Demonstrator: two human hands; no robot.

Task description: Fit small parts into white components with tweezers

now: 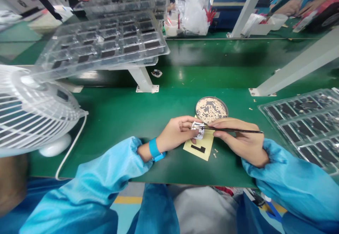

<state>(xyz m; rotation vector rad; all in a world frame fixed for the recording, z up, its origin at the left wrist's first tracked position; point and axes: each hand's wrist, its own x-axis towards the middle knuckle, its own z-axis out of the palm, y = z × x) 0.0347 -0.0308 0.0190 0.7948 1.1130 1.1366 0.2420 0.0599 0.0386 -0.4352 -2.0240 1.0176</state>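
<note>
The worktop (119, 117) under both hands is glossy dark green. The left hand (174, 135) pinches a small white part (198, 130) with black markings, and its wrist wears a bright blue band (154, 149). The right hand (238, 140) holds thin black tweezers (233, 130). Beneath the hands lies a pale yellow card (202, 145) printed with a black bar. Just beyond them, a grey-rimmed round dish (212, 109) holds a speckle of beige and dark bits. Both sleeves (111, 167) are shiny sky blue. Right of the right hand, a clear plastic tray (307, 124) shows rows of black rectangles. Left of the left hand stands a white fan (29, 110).
</note>
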